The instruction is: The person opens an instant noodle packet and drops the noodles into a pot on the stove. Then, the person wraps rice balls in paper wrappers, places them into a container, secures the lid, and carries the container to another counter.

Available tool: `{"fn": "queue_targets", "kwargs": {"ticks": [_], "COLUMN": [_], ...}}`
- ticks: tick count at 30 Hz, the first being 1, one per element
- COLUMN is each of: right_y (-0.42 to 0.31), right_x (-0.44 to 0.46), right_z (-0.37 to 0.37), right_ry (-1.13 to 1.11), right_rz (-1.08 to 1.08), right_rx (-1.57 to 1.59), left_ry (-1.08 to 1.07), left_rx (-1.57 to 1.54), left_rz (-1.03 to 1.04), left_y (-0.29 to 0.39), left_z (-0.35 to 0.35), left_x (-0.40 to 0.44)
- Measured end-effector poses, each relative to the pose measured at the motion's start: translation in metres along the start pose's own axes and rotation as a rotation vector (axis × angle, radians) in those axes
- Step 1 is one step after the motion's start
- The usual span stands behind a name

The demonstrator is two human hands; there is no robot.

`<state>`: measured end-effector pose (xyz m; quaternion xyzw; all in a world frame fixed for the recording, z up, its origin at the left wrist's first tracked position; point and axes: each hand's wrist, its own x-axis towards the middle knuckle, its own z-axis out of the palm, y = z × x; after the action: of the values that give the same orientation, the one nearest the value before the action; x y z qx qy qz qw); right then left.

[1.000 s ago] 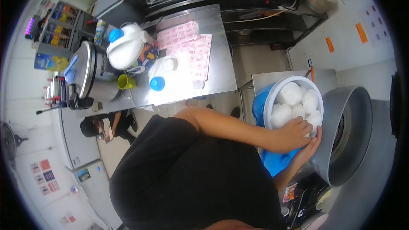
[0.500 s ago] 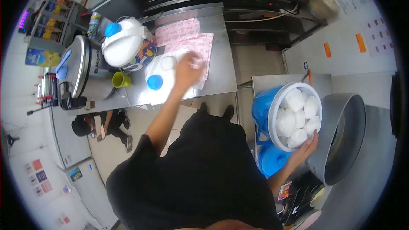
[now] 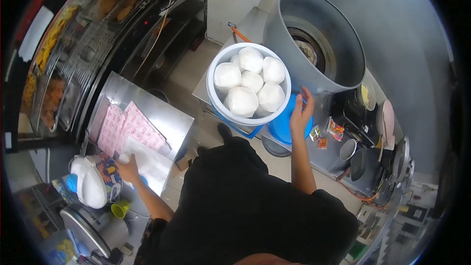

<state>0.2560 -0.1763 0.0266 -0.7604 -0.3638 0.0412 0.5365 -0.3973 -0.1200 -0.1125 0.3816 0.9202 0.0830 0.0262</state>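
My left hand [image 3: 128, 169] is over the steel table at the left, its fingers closed around a small white wrapped ball [image 3: 124, 157]. White paper sheets [image 3: 153, 161] lie beside it, and a blue round cap [image 3: 143, 180] shows partly behind my forearm. My right hand [image 3: 301, 114] is raised with fingers apart and nothing in it, above a blue lid [image 3: 279, 130]. Left of that hand stands a blue cooler bucket with a white rim [image 3: 212, 88], holding several larger white wrapped balls [image 3: 251, 82].
A large grey metal pot [image 3: 316, 44] stands behind the bucket. Pink-printed wrapping papers [image 3: 140, 130], a white-lidded jug [image 3: 91, 181] and a yellow-green cup [image 3: 119, 209] are on the left table. A glass food warmer [image 3: 78, 44] is at upper left; pans [image 3: 358, 163] lie at right.
The view has swung toward the bucket and pot. My left hand has closed on the small ball on the paper. My right hand has come away from the bucket's rim.
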Motion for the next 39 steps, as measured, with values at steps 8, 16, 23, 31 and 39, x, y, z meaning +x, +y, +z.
{"fn": "queue_targets", "kwargs": {"ticks": [8, 16, 23, 31, 39], "right_y": [0.150, 0.175, 0.140, -0.052, -0.199], "right_x": [-0.043, -0.039, -0.043, 0.004, 0.074], "right_z": [-0.049, -0.037, -0.076, -0.193, -0.079], "right_ry": [-0.121, -0.175, -0.151, -0.378, -0.625], "right_rz": [0.042, 0.159, 0.219, 0.048, -0.594], "right_rx": [-0.800, -0.658, -0.501, -0.123, -0.085], "left_ry": [-0.214, -0.531, -0.519, -0.547, -0.864], "left_rx": [-0.700, -0.582, -0.452, -0.660, -1.404], "left_rz": [0.739, 1.601, 1.763, 1.681, 0.809], "left_y": [0.199, 0.417, 0.449, 0.438, 0.402], "left_z": [-0.196, -0.244, -0.179, -0.166, -0.147], "left_x": [-0.080, -0.209, -0.231, -0.227, -0.188]}}
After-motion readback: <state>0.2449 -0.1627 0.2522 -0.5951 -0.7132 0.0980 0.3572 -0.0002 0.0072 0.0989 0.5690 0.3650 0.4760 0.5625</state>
